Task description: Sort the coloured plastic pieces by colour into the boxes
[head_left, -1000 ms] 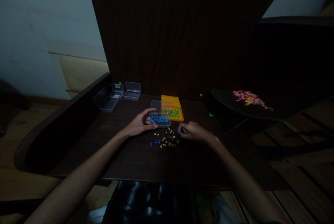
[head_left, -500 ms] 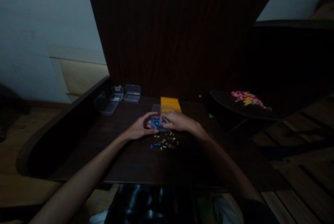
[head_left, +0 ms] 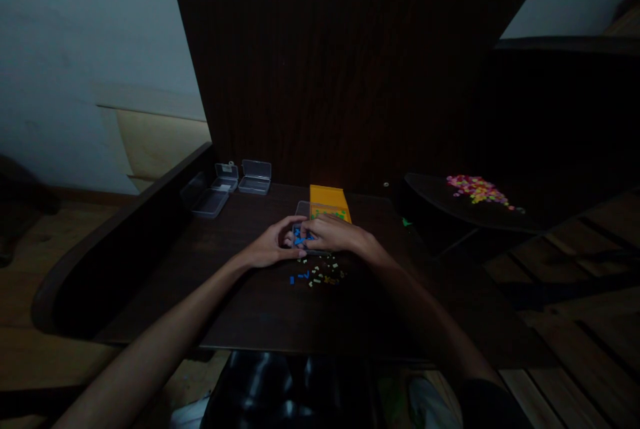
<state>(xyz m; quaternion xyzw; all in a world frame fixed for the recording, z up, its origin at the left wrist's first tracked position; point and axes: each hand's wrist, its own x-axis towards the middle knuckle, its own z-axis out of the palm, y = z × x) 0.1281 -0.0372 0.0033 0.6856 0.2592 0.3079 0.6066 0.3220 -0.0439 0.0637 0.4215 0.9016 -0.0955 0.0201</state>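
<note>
Both hands meet over a small clear plastic box (head_left: pixel 302 209) holding blue pieces (head_left: pixel 299 237) on the dark table (head_left: pixel 240 309). My left hand (head_left: pixel 267 247) curls round the box's left side. My right hand (head_left: pixel 335 234) lies over the box with its fingers bent down into it; whether they pinch a piece is hidden. Just in front of the hands lies a scatter of small blue, white and yellow pieces (head_left: pixel 317 275). Behind the box stands an orange case (head_left: pixel 327 198) with green pieces.
Two open clear boxes (head_left: pixel 254 176) and another clear box (head_left: pixel 210 201) sit at the table's back left, beside a dark raised rail. A heap of pink and yellow pieces (head_left: pixel 475 189) lies on a dark round surface to the right. Dim light throughout.
My right hand left the loose pieces on the table and moved up and left onto the clear box. My left hand stayed on the box's left side.
</note>
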